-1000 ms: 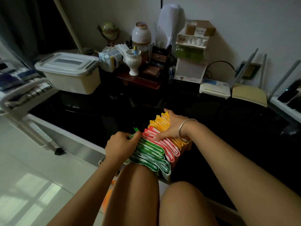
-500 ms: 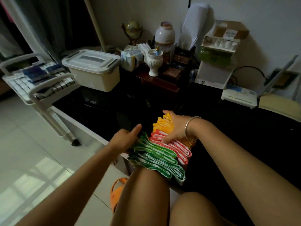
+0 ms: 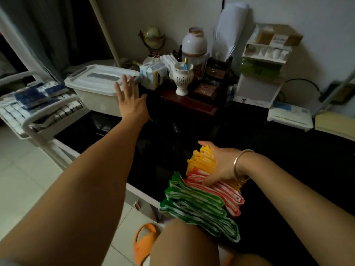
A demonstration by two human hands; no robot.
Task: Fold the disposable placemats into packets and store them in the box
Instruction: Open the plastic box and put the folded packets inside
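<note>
- Our left hand (image 3: 128, 98) is stretched out with its fingers straight and spread apart, holding nothing. Its fingertips are at the right end of the box's lid; we cannot tell whether they touch it.
- The box (image 3: 96, 93) is white plastic and stands at the far left of the dark surface (image 3: 269, 150). Its lid is on, and we cannot see what is inside.
- The folded placemats (image 3: 201, 204) lie fanned in a row at the near edge of the surface, well apart from the box: yellow packets farthest from us, red in the middle, green nearest, with the green ones lying against our knee.
- Our right hand (image 3: 219, 166), with a bracelet (image 3: 240, 166) on the wrist, lies flat on the yellow and red packets, fingers extended and pressing down, not curled round them.
- A white vase (image 3: 183, 79) behind the box holds a blue pen (image 3: 185, 63).
- A white shelf unit (image 3: 267, 52) against the wall holds a row of small white cups, with a cardboard carton (image 3: 278, 36) on top.
- A white cart (image 3: 38, 104) on the left carries rows of small blue and white packs.
- An orange slipper (image 3: 144, 244) lies on the floor.
</note>
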